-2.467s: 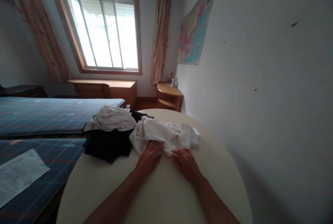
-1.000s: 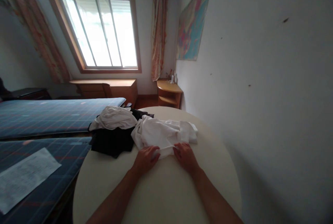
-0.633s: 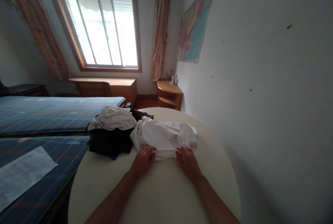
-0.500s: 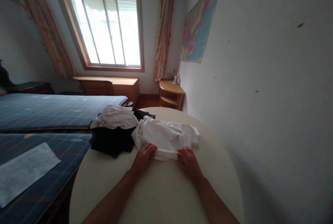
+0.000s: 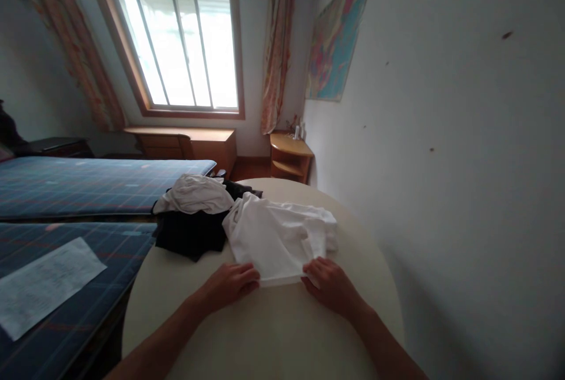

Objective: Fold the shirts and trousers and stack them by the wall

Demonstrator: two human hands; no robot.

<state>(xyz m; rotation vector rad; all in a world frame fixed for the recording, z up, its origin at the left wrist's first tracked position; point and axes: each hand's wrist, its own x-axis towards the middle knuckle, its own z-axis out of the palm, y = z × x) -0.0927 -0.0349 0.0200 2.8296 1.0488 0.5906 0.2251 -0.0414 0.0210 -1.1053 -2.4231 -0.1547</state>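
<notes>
White cloth (image 5: 273, 227) pinched at its near edge, one hand toward each end

Blue plaid mattresses (image 5: 101, 189) lie to the left of the round table (image 5: 282, 333). The white cloth rests a little beyond the table's middle, fairly flat toward the front, bunched at its left end, with a raised flap (image 5: 315, 239) on its right. Black cloth (image 5: 192, 236) and a crumpled pale bundle (image 5: 196, 193) lie at the table's far left side, close beside the white cloth. Around the table's middle, the left hand (image 5: 232, 283) and right hand (image 5: 330, 284) both look closed on the white cloth, and its near edge (image 5: 282, 280) runs almost straight between them. To do this well, I would pull evenly outward, hands low over the table, letting the edge settle level, and ease creases toward the table's far side without doubling the flap under
</notes>
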